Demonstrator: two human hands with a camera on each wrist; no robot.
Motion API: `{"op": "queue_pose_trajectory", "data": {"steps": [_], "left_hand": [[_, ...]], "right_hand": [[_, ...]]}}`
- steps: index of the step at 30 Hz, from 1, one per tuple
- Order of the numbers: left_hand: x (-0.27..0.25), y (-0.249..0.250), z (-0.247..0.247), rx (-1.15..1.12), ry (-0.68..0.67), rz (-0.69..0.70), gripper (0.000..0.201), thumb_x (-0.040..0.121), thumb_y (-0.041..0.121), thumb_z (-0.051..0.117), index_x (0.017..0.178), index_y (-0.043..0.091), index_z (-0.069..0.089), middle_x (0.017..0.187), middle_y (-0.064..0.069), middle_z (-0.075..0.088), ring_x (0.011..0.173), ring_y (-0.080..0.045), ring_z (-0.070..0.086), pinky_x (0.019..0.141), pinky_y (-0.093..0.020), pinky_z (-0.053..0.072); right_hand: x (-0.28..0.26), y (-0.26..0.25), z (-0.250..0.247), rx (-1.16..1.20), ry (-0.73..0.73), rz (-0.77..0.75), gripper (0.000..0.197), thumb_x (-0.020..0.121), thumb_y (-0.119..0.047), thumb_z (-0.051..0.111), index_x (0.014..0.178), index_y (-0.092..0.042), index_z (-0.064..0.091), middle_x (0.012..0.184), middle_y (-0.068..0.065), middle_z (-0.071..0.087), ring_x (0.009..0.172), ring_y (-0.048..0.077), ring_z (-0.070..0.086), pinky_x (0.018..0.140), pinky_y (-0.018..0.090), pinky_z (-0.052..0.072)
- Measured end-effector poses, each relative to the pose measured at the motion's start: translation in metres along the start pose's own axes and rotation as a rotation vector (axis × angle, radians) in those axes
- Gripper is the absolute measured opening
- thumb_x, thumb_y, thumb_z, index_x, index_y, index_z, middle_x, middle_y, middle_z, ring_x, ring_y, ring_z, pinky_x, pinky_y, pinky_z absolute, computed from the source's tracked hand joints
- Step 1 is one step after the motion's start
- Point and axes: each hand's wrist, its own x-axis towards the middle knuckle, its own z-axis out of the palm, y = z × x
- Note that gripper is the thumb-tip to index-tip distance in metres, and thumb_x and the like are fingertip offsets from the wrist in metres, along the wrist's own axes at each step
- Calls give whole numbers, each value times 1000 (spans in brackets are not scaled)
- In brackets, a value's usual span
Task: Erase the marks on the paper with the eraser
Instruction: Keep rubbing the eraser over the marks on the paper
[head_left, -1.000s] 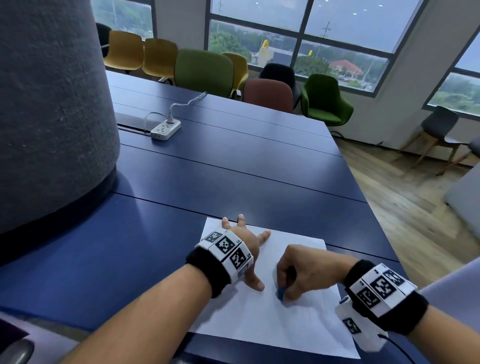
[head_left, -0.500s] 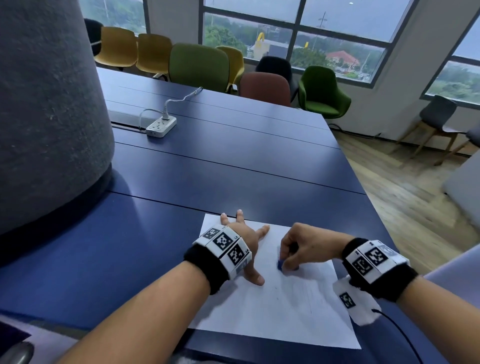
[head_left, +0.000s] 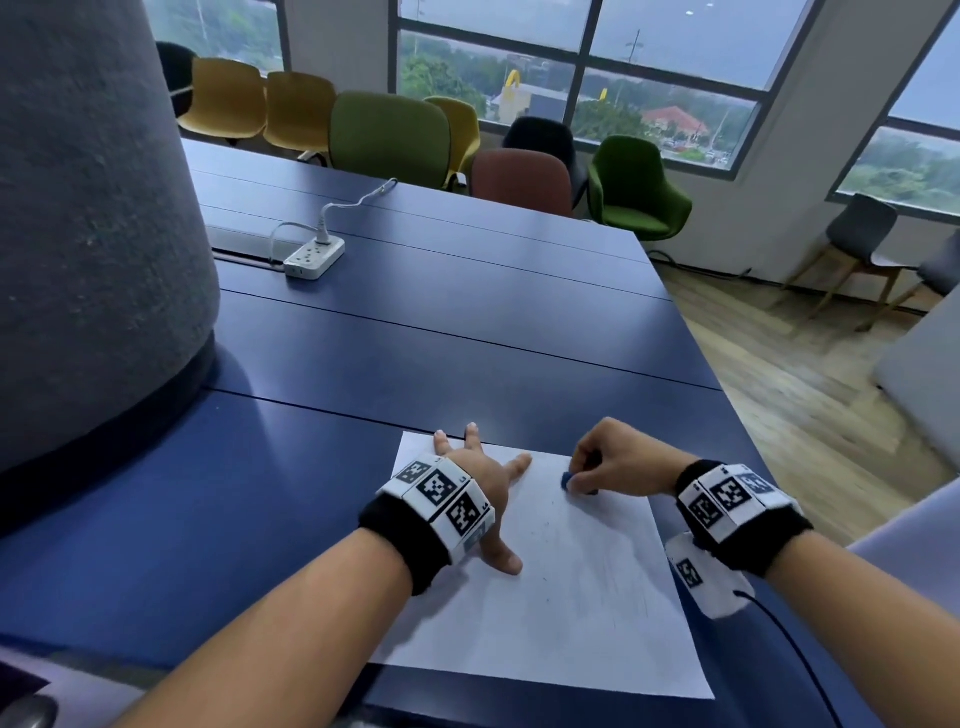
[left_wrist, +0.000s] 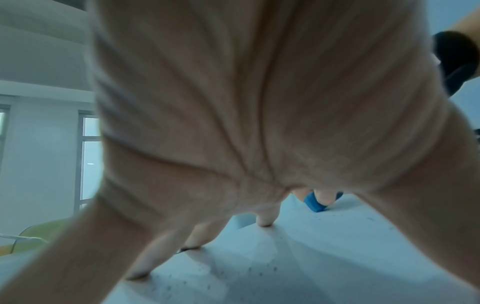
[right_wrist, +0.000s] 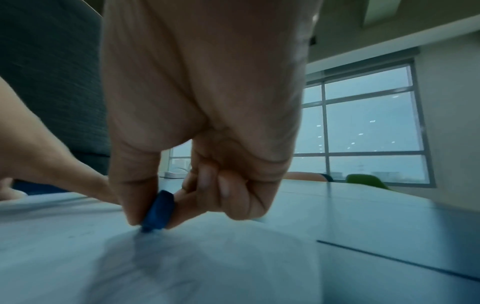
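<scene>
A white paper (head_left: 587, 587) lies flat on the blue table (head_left: 415, 358), near its front edge. The left hand (head_left: 485, 486) rests on the sheet's left part with fingers spread and straight, fingertips pressing the paper down. The right hand (head_left: 618, 462) pinches a blue eraser (head_left: 567, 480) between thumb and forefinger, the other fingers curled under; the eraser's lower edge touches the paper close to its far edge. Faint grey marks (head_left: 618, 587) show on the sheet's middle, with small dark crumbs (left_wrist: 249, 269) scattered near the left hand. A white power strip (head_left: 314, 257) lies well apart, farther back on the table. No container is visible.
</scene>
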Motion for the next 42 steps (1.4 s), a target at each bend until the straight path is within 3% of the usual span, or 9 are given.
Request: {"op": "queue_pose_trajectory", "data": {"steps": [5, 10, 15, 20, 25, 29, 34, 40, 42], "left_hand": [[-3, 2, -2, 24, -16, 3, 127, 66, 70, 72, 151, 41, -18, 156, -27, -21, 140, -59, 0, 111, -53, 27], [-3, 1, -3, 10, -20, 4, 127, 67, 69, 73, 151, 41, -18, 156, -27, -22, 140, -58, -2, 112, -55, 25], [-1, 2, -1, 9, -21, 0, 128, 65, 69, 74, 150, 43, -18, 156, -25, -22, 140, -59, -2, 109, -56, 31], [1, 0, 0, -1, -6, 4, 128, 64, 70, 74, 151, 43, -17, 156, -26, -22, 140, -59, -3, 110, -55, 31], [-1, 2, 0, 25, -14, 8, 129, 64, 70, 74, 151, 42, -18, 156, -27, -20, 139, -60, -1, 110, -55, 29], [-4, 2, -2, 24, -18, 3, 128, 66, 70, 73, 151, 42, -18, 156, -27, -22, 140, -59, -2, 110, -55, 29], [-7, 2, -4, 55, -22, 6, 127, 67, 71, 70, 151, 38, -19, 155, -31, -19, 140, -59, -1, 113, -56, 22], [-12, 3, -5, 58, -1, 22, 124, 70, 69, 70, 153, 35, -16, 155, -33, -16, 142, -56, 3, 114, -54, 20], [-12, 3, -5, 57, 0, 26, 124, 70, 68, 70, 153, 35, -15, 155, -32, -16, 142, -56, 3, 114, -54, 18]], "right_hand": [[-13, -7, 13, -7, -201, -33, 9, 75, -20, 77, 72, -12, 72, 62, -8, 66, 55, 3, 54, 61, 22, 46], [-3, 5, 5, 41, -12, 0, 9, 77, -16, 75, 71, -10, 73, 68, 1, 71, 56, 4, 57, 61, 23, 48], [-17, -11, 15, -69, -181, -88, 9, 76, -17, 77, 72, -13, 70, 63, -8, 65, 52, 1, 55, 60, 22, 48], [-10, -9, 12, -129, 27, -69, 14, 73, -17, 77, 67, -14, 65, 61, -10, 60, 52, 4, 51, 56, 24, 46], [-31, -27, 21, -183, -277, -162, 11, 73, -17, 80, 74, -15, 69, 63, -14, 62, 52, -2, 53, 53, 13, 42], [-22, -17, 19, -95, -49, -132, 14, 73, -15, 78, 68, -17, 65, 60, -14, 61, 52, -3, 53, 56, 19, 44], [-37, -27, 28, -74, -321, -167, 13, 71, -20, 81, 73, -18, 69, 67, -10, 68, 57, 0, 54, 58, 17, 45], [1, -18, 14, -66, -28, -155, 15, 74, -23, 81, 74, -12, 71, 65, -8, 61, 52, 2, 48, 54, 18, 41], [-1, -17, 17, -42, -39, -153, 14, 74, -20, 80, 75, -10, 70, 65, -8, 60, 53, 2, 48, 55, 18, 41]]}}
